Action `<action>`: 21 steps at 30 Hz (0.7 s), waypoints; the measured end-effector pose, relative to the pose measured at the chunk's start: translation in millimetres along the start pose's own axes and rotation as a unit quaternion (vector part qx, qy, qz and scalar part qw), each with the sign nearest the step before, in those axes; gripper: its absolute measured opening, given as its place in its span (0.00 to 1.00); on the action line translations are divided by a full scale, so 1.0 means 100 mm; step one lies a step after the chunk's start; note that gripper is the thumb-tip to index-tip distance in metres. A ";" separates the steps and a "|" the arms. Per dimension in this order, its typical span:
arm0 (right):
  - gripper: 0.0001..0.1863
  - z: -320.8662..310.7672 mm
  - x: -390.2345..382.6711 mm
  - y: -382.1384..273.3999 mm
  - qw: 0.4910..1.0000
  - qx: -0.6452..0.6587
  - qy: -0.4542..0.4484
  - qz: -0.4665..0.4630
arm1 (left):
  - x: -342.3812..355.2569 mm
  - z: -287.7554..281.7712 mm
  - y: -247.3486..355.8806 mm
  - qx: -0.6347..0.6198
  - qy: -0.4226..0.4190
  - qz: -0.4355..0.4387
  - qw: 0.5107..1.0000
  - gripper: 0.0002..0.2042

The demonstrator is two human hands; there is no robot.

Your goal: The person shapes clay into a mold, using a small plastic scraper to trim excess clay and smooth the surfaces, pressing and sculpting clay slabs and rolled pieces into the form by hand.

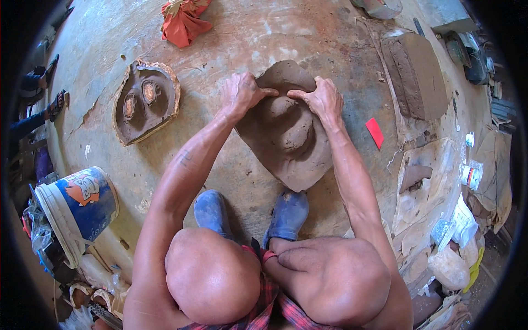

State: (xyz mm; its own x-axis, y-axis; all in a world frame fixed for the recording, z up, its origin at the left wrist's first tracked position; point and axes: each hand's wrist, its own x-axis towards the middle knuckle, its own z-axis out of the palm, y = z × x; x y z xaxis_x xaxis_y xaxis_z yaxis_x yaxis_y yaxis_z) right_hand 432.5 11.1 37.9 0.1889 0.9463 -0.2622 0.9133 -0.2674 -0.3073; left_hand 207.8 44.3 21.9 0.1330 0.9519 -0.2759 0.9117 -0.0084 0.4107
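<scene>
A brown wet clay slab (291, 159) with two rounded lumps raised in its middle lies in front of me. My left hand (242, 93) grips its upper left edge, fingers curled, thumb pressed beside the upper lump. My right hand (322, 102) grips the upper right edge the same way, its thumb pointing inward toward the left one. To the left rests a pear-shaped mould (144, 124) with a pale rim and dark clay inside, holding two raised forms with orange-tan insets.
A red cloth bundle (184, 25) lies ahead. A red card (374, 133), clay block (429, 77), white tubs (471, 176) and paper sheets (412, 203) are at right. A blue-white bucket (88, 203) lies left, another person's sandalled foot (55, 104) far left. My blue clogs (212, 212) are below the slab.
</scene>
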 end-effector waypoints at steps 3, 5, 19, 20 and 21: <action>0.47 0.09 0.00 0.09 0.998 -0.005 0.045 -0.031 | 0.03 0.03 0.02 -0.004 -0.005 -0.004 1.000 0.40; 0.48 0.08 -0.05 0.01 0.996 0.015 0.069 -0.057 | 0.01 0.05 -0.01 -0.001 -0.017 -0.006 1.000 0.41; 0.59 0.09 -0.03 -0.24 0.998 -0.004 0.069 -0.003 | 0.16 -0.08 -0.09 -0.080 -0.094 0.022 0.992 0.33; 0.58 0.11 -0.05 -0.24 0.999 -0.014 0.038 0.020 | 0.06 -0.06 -0.08 -0.057 -0.065 0.031 0.996 0.30; 0.58 0.11 -0.04 -0.29 0.999 -0.012 0.041 0.019 | 0.08 -0.08 -0.10 -0.056 -0.062 0.032 0.996 0.30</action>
State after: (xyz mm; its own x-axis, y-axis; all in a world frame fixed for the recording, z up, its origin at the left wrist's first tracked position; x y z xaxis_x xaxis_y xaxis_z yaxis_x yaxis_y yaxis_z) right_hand 401.5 12.5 37.8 0.2512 0.9475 -0.1978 0.9133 -0.2997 -0.2758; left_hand 196.8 54.3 23.2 0.2439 0.9050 -0.3486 0.8517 -0.0280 0.5233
